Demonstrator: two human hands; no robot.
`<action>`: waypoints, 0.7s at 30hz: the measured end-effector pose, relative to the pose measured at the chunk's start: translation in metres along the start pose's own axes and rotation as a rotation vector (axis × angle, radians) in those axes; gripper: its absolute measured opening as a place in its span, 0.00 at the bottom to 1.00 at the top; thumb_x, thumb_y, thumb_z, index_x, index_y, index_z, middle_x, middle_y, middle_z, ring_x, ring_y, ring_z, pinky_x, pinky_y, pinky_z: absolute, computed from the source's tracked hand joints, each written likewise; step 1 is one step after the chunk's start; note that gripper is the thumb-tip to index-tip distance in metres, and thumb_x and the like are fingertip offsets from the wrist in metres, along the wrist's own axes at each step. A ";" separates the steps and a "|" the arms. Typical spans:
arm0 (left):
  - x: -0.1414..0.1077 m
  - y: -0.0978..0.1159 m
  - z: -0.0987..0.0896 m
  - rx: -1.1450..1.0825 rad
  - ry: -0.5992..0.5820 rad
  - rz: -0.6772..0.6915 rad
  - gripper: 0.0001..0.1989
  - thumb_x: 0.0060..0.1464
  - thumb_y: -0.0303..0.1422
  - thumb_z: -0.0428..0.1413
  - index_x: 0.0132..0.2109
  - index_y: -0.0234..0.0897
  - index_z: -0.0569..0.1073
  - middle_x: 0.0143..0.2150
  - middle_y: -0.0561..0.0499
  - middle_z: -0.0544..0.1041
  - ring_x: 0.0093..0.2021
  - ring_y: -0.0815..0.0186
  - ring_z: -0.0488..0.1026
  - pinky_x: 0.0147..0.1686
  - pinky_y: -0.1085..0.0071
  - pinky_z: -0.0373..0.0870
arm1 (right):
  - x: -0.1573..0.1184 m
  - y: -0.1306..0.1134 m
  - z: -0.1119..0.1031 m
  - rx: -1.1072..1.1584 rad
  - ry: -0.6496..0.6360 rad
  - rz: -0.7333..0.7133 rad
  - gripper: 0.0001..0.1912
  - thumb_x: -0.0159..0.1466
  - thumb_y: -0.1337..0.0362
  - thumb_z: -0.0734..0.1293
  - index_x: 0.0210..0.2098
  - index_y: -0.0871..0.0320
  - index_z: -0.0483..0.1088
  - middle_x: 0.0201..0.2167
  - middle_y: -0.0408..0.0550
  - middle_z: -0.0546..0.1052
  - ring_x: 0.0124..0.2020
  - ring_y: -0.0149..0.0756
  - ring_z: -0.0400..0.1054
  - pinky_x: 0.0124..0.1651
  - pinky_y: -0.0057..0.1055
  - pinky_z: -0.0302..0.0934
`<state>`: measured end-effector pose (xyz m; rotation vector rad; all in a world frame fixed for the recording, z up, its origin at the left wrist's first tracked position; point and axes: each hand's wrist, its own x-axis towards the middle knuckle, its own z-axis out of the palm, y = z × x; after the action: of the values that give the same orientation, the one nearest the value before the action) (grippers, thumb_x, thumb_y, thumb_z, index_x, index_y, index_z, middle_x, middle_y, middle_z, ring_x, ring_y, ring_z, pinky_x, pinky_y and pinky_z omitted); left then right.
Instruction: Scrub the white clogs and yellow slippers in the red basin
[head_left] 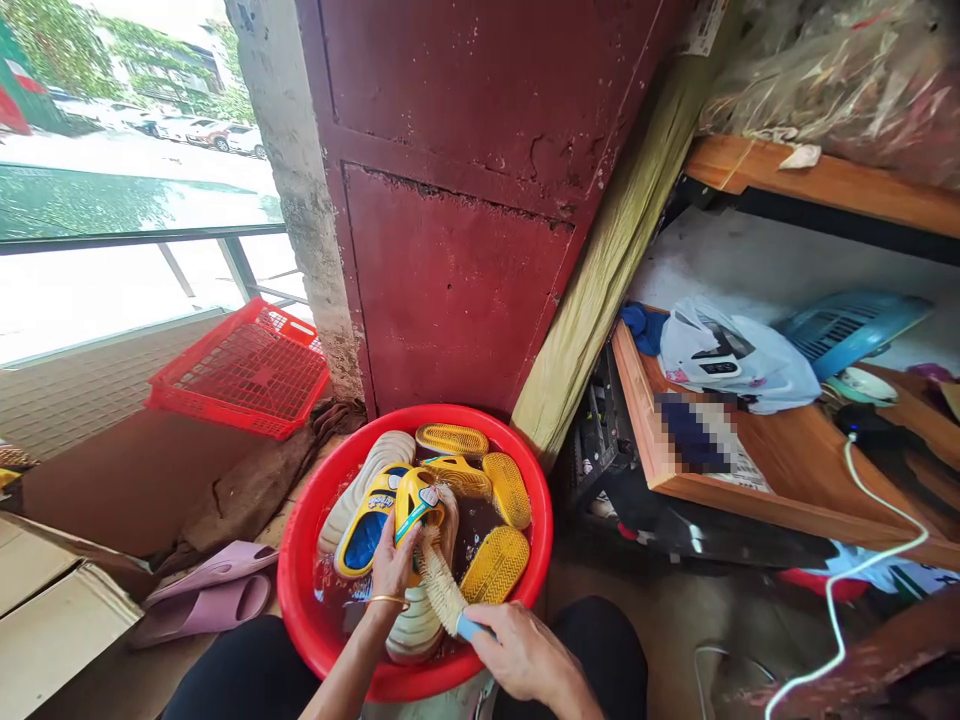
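Right hand (pixel 521 648) — brush (pixel 442 592) at yellow sandal (pixel 414 492)

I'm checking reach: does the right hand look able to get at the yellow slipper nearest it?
Probably yes: the yellow slipper lies just beyond the right hand with nothing over it, though that hand holds the brush.

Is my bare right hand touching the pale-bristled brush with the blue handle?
Touching: the head view shows your right hand gripping the brush by its blue handle.

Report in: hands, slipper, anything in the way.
Left hand gripping yellow slipper. Right hand holding brush by its blue handle. More slippers crowding red tub.
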<state>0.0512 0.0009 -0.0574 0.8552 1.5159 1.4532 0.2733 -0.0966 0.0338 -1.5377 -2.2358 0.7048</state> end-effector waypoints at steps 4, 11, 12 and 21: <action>-0.008 -0.001 0.008 -0.095 -0.044 -0.020 0.30 0.52 0.47 0.61 0.60 0.41 0.72 0.62 0.42 0.76 0.70 0.49 0.63 0.68 0.55 0.60 | 0.046 -0.015 0.018 -0.039 0.012 0.008 0.16 0.70 0.65 0.58 0.40 0.48 0.78 0.31 0.43 0.82 0.33 0.37 0.75 0.34 0.27 0.59; -0.005 -0.005 0.008 -0.055 -0.039 -0.018 0.31 0.56 0.46 0.58 0.64 0.42 0.68 0.63 0.43 0.75 0.71 0.50 0.60 0.69 0.56 0.58 | 0.099 -0.025 0.034 0.012 -0.026 0.024 0.12 0.67 0.68 0.61 0.36 0.53 0.77 0.31 0.44 0.82 0.30 0.33 0.72 0.30 0.26 0.53; -0.004 -0.005 0.010 -0.054 -0.039 -0.010 0.31 0.57 0.45 0.57 0.65 0.42 0.67 0.63 0.44 0.75 0.71 0.50 0.62 0.69 0.56 0.59 | 0.091 -0.022 0.032 0.021 -0.055 0.009 0.12 0.67 0.68 0.61 0.35 0.53 0.77 0.29 0.42 0.81 0.28 0.32 0.71 0.29 0.26 0.51; 0.013 -0.019 0.023 0.026 -0.035 0.047 0.31 0.56 0.42 0.56 0.65 0.36 0.68 0.65 0.40 0.73 0.69 0.51 0.65 0.69 0.56 0.58 | 0.004 0.023 -0.038 0.098 -0.217 0.054 0.17 0.69 0.60 0.60 0.48 0.49 0.80 0.38 0.41 0.83 0.36 0.35 0.75 0.38 0.24 0.61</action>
<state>0.0685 0.0204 -0.0767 0.9326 1.5004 1.4482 0.3095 -0.0789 0.0516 -1.5438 -2.2795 1.0259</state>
